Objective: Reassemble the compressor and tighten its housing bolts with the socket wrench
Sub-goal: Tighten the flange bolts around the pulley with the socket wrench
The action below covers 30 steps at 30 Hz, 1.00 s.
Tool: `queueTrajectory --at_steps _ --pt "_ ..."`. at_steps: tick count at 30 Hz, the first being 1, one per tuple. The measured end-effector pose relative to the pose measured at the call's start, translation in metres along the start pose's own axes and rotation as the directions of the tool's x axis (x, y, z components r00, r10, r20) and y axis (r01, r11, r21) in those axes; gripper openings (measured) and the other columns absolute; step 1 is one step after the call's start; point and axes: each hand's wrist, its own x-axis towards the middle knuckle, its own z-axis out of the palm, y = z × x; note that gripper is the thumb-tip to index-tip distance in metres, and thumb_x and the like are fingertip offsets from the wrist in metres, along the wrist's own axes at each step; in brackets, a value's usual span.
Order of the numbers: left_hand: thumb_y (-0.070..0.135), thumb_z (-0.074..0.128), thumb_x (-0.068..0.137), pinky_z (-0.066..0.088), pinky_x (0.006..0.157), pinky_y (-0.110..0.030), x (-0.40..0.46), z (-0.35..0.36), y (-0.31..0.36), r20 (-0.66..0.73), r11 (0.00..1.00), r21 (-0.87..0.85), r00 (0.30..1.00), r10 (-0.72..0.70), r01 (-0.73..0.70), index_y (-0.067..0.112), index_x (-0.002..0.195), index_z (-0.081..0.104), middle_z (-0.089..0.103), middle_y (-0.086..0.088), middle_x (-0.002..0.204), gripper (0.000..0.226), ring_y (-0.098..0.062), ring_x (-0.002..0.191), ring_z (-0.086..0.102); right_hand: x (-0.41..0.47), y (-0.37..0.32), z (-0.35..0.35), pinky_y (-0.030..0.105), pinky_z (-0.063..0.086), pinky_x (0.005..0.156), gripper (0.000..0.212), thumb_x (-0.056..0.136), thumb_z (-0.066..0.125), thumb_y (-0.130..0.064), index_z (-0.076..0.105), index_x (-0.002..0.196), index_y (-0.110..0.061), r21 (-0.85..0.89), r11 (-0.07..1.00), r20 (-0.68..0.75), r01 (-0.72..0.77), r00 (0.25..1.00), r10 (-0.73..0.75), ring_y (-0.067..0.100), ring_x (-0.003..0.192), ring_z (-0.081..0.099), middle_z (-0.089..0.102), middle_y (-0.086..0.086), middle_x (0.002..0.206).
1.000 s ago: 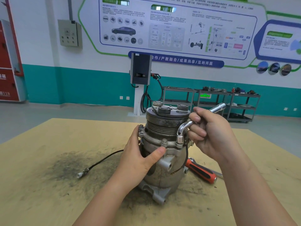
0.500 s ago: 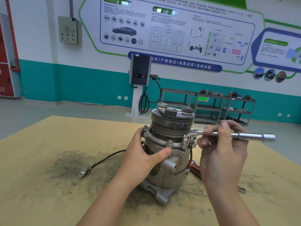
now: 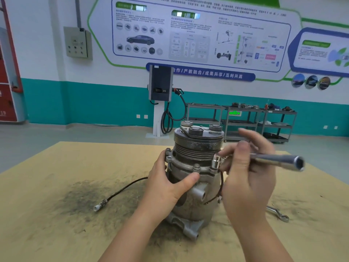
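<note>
The table (image 3: 56,233) carries the compressor (image 3: 196,186), upright near its far edge. The left hand (image 3: 170,186) wraps the housing, thumb across the front. The right hand (image 3: 247,178) pinches the wrench (image 3: 279,161), its socket on a flange bolt (image 3: 216,163). A spanner (image 3: 277,213) lies toward the right edge.

banner (image 3: 200,74): 合作/产教融合/成果共享/互利共赢 | wall board (image 3: 198,35): small print unreadable | green sign (image 3: 234,112): unreadable
</note>
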Motion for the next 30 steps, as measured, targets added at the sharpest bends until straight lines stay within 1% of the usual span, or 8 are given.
queueTrajectory --at_steps 2,4,6,8,13,19,27,30 --pt "0.072 0.078 0.050 0.042 0.109 -0.047 -0.001 0.002 0.000 0.027 1.000 0.010 1.000 -0.010 0.010 0.048 0.140 0.033 0.053 0.015 0.138 0.103 -0.012 0.130 0.050 0.011 0.001 -0.011 0.016 0.041 0.048 0.008 0.102 0.040 -0.025 0.046 0.104 -0.029 0.111 0.980 -0.059 -0.167 0.983 0.174 0.009 0.046 0.053 0.065 -0.003 0.069" --pt "0.075 0.076 0.043 0.031 0.116 -0.050 -0.001 0.005 0.002 0.028 0.998 0.040 0.999 -0.044 0.043 0.044 0.151 0.015 0.037 0.015 0.152 0.128 -0.016 0.142 0.035 0.019 0.005 -0.020 0.019 0.041 0.045 0.010 0.101 0.037 -0.015 0.043 0.097 -0.022 0.289 0.893 -0.105 -0.344 0.916 0.387 0.013 0.041 0.050 0.065 0.000 0.064" --pt "0.077 0.074 0.041 0.023 0.119 -0.051 -0.001 0.007 0.004 0.021 0.997 0.042 0.998 -0.063 0.062 0.046 0.152 0.003 0.029 0.016 0.156 0.136 -0.016 0.146 0.027 0.023 0.009 -0.026 0.020 0.040 0.044 0.016 0.102 0.035 -0.006 0.042 0.095 -0.019 0.417 0.798 -0.107 -0.435 0.848 0.519 0.014 0.038 0.048 0.065 0.002 0.063" --pt "0.077 0.073 0.042 0.023 0.120 -0.051 0.000 0.008 0.004 0.017 0.998 0.034 0.998 -0.059 0.059 0.048 0.151 0.003 0.031 0.017 0.154 0.133 -0.014 0.144 0.029 0.025 0.011 -0.027 0.022 0.040 0.042 0.018 0.101 0.036 -0.001 0.041 0.095 -0.018 0.484 0.735 -0.097 -0.475 0.806 0.584 0.015 0.037 0.047 0.065 0.003 0.065" --pt "0.075 0.073 0.044 0.029 0.118 -0.049 0.000 0.007 0.003 0.003 0.998 0.030 0.999 -0.051 0.050 0.048 0.148 0.012 0.040 0.018 0.147 0.123 -0.012 0.139 0.037 0.025 0.018 -0.022 0.020 0.041 0.043 0.017 0.100 0.039 0.000 0.041 0.097 -0.017 0.535 0.652 -0.040 -0.537 0.755 0.655 0.014 0.037 0.048 0.061 0.001 0.063" --pt "0.075 0.072 0.046 0.025 0.118 -0.051 0.000 0.009 0.003 0.006 0.998 0.013 0.998 -0.056 0.056 0.047 0.148 0.012 0.040 0.017 0.148 0.122 -0.014 0.140 0.037 0.032 0.026 -0.026 0.021 0.044 0.042 0.003 0.101 0.044 -0.013 0.046 0.100 -0.010 0.528 0.561 0.078 -0.638 0.694 0.716 0.011 0.041 0.051 0.066 0.005 0.062" --pt "0.077 0.073 0.044 0.023 0.119 -0.053 0.000 0.009 0.002 0.001 0.996 0.033 0.997 -0.079 0.079 0.048 0.149 0.007 0.035 0.015 0.153 0.127 -0.015 0.143 0.032 0.038 0.035 -0.031 0.018 0.038 0.039 0.018 0.101 0.041 -0.011 0.052 0.088 -0.006 0.556 0.411 0.235 -0.722 0.611 0.756 0.007 0.039 0.045 0.060 0.002 0.061" --pt "0.075 0.076 0.043 0.030 0.117 -0.050 0.002 0.008 0.001 -0.006 0.996 0.032 0.996 -0.085 0.085 0.052 0.144 0.014 0.040 0.015 0.148 0.121 -0.013 0.138 0.039 0.040 0.037 -0.030 0.019 0.038 0.040 0.022 0.102 0.040 -0.012 0.047 0.082 -0.008 0.534 0.418 0.240 -0.735 0.606 0.759 0.008 0.040 0.043 0.060 0.002 0.062"
